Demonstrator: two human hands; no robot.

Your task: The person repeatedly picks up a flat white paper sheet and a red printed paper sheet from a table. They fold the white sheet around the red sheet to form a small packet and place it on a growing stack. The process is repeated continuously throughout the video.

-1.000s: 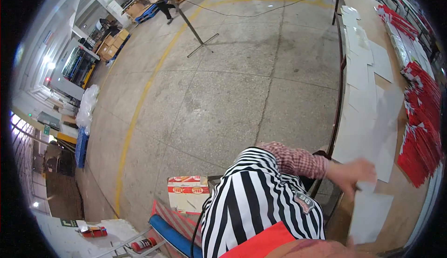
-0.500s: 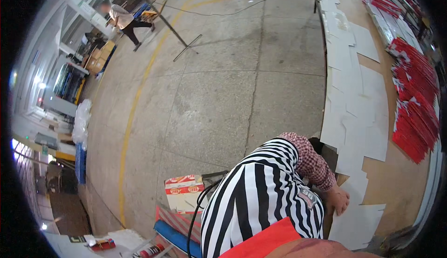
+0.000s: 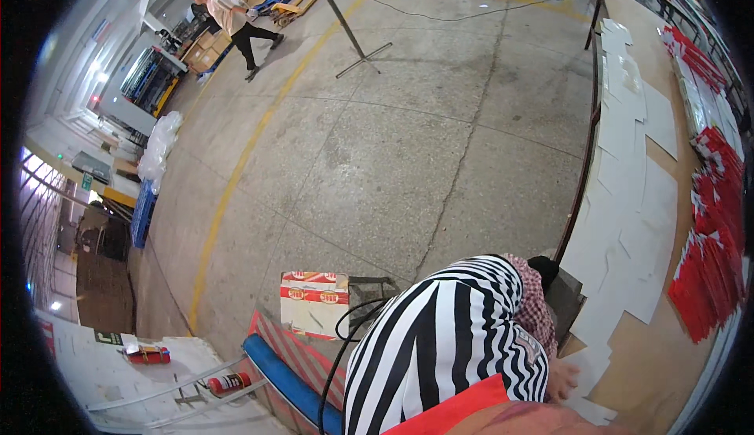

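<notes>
Concrete floor (image 3: 408, 144) runs beside a long brown table (image 3: 667, 356) covered with white sheets (image 3: 628, 231). One hand (image 3: 561, 380) shows past a striped sleeve (image 3: 448, 341), touching the nearest sheet; its grip cannot be told.

The right hand (image 3: 561, 380), stretched out over the white sheets (image 3: 628, 223) on the table (image 3: 667, 356) a second ago, now sits drawn in close beside the striped sleeve (image 3: 448, 341), resting at the near sheet's edge. The person (image 3: 236, 22) across the floor walks further along the yellow line (image 3: 236, 176).
</notes>
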